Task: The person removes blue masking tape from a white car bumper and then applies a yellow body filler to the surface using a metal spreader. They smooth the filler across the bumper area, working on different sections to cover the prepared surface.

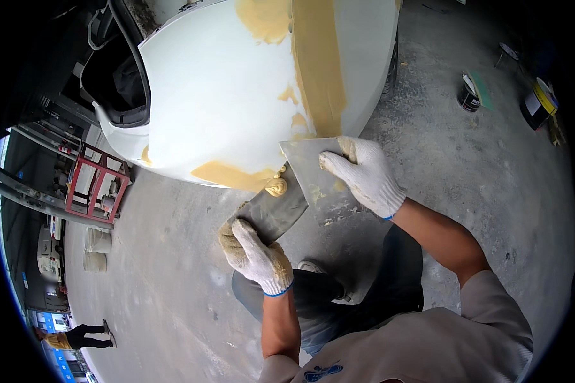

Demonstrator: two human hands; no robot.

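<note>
My left hand [257, 256], in a stained white knit glove, is closed on a dark grey flat putty board [269, 216]. Near the board's far end sits a swirl of pale yellow putty [276, 186]. A wide, thin grey putty spreader [316, 175] is pinched in my gloved right hand [364, 173], thumb on its upper face. Smears of putty mark the spreader, and its left edge overlaps the board beside the swirl. Just beyond both tools is a white car body panel [217, 96] with tan filler patches and a broad tan filler strip [319, 70].
To the right on the grey concrete floor [166, 255] stand a black can [469, 96] and a larger black-and-yellow can [538, 105]. On the left are a red metal cart [99, 184] and white buckets [97, 241]. Another person [76, 337] stands far off at lower left.
</note>
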